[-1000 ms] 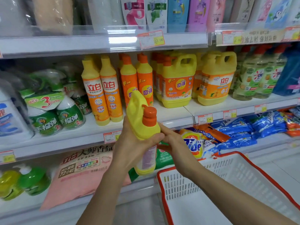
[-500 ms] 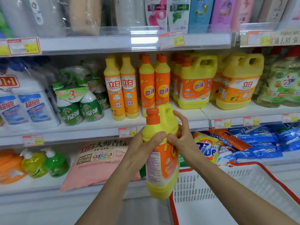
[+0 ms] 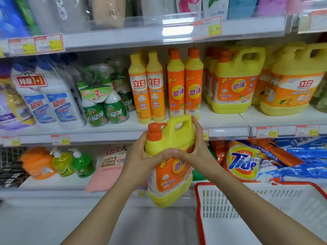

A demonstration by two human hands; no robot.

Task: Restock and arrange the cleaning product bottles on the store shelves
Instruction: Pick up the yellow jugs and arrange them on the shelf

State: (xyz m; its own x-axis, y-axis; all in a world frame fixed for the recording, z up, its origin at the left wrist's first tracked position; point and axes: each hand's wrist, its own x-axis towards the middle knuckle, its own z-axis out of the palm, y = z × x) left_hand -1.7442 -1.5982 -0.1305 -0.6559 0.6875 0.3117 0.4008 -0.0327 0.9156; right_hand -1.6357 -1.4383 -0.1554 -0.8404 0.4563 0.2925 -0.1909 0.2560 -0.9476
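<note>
**Clerk:** Entry one, jug [image 3: 175, 138]?

**Checker:** Yellow plastic, smooth, slight sheen. Cap [image 3: 154, 132]: orange plastic, smooth. Label [image 3: 177, 175]: glossy printed film.

**Clerk:** Basket [image 3: 247, 200]?

**Checker:** White plastic, slotted walls, matt; red plastic rim.

**Clerk:** Shelf [image 3: 226, 119]?

**Checker:** White, smooth, dull finish; material cannot be told. Front strip [image 3: 141, 23] of the upper shelf: clear plastic, glossy, catching light. Price tag [image 3: 207, 28]: printed paper behind that strip.

**Clerk:** Lower stock?

**Checker:** Tide bag [image 3: 242, 161]: plastic film, glossy, crinkled. Pink bag [image 3: 109, 167]: film, smoother, duller. Pump bottles [image 3: 81, 165]: translucent plastic, shiny.
</note>
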